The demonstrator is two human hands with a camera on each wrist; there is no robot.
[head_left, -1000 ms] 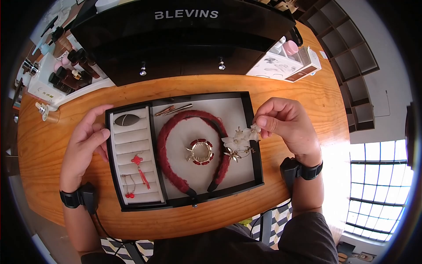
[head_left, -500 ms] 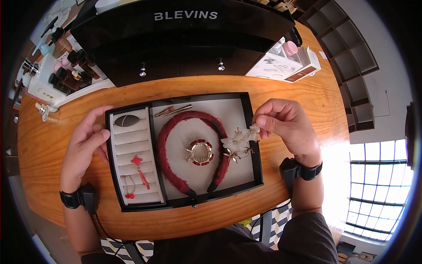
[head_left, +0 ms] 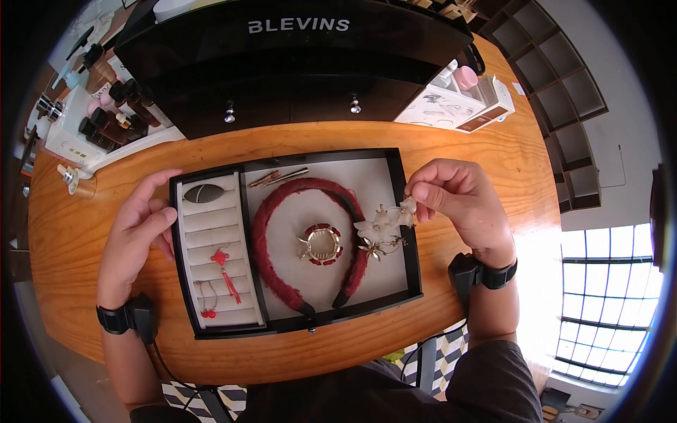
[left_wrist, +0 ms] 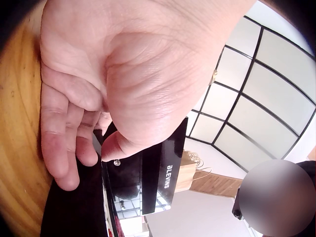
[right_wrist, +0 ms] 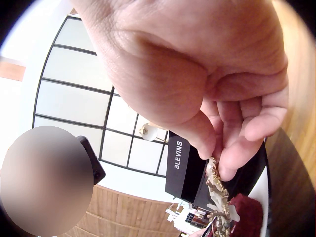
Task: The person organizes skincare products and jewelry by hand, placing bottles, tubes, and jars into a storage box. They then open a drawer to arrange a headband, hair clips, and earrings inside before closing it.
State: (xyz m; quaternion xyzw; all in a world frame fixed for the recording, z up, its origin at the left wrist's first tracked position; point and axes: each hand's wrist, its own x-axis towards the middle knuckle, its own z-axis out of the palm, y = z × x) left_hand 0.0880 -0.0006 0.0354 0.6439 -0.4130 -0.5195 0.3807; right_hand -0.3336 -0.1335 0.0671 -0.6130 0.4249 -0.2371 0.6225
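Note:
My right hand pinches one end of a hair ornament with white translucent flowers and gold stems between thumb and forefinger. The ornament hangs over the right part of a black jewelry drawer, overlapping a fuzzy dark red headband in the head view. In the right wrist view, the ornament trails down from the fingertips. My left hand rests against the drawer's left side, thumb at the rim and fingers along the outer wall. Inside the headband's curve lies a gold-and-red claw clip.
Hairpins lie at the drawer's back. Its ridged left insert holds a dark oval clip, a red tassel piece and red-beaded earrings. Behind stands a black BLEVINS cabinet, flanked by a cosmetics organizer and white box.

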